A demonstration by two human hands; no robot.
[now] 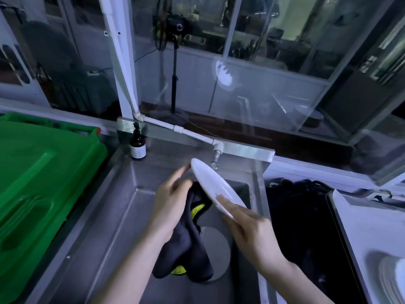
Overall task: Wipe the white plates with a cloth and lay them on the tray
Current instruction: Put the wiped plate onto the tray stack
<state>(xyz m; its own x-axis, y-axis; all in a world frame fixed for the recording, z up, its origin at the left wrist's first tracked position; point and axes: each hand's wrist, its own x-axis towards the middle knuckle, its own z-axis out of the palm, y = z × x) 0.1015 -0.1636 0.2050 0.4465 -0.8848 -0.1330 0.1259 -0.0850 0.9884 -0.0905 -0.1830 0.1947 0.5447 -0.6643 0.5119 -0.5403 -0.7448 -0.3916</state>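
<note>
While standing over the steel sink (241, 190), holds a white plate (215, 187) tilted steeply on edge above the basin, with the upper rim just below the tap (215, 160). Pinches the plate's lower rim with the right hand (252, 229), thumb laid on the upper face. Clasps a dark cloth (186, 242) with a yellow-green lining in the left hand (173, 202), fingers (181, 173) reaching against the plate's underside, blurred. Lets the rest of the cloth hang over a round grey disc (219, 253) on the basin floor. Shows a brown pump bottle (137, 144) at the back left corner of the steel worktop (98, 216), a green plastic bin (43, 172) off its left edge and a black bag (302, 227) off its right edge. Shows, beyond the bag at the far right, a pale tray (361, 227) bearing a stack of white plates (392, 279).
</note>
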